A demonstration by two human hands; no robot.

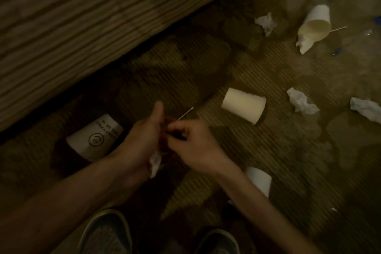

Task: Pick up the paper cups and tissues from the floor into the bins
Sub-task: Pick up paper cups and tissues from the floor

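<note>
1. Left hand [142,140] is curled round a crumpled tissue [155,163]; its tail dangles below the palm and could slip out.
2. Right hand [191,142] pinches a swab stick [185,114]; passing it across risks fumbling both.
3. Both hands are full; smiley cup [94,139] and plain cup [243,107] lie on the floor [268,150]; light is dim and no bins are in view, so scraps could be missed.

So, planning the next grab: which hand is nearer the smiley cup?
Left. The left hand, gripping a tissue, sits just beside the smiley cup; the right hand, pinching a swab, is farther off.
</note>
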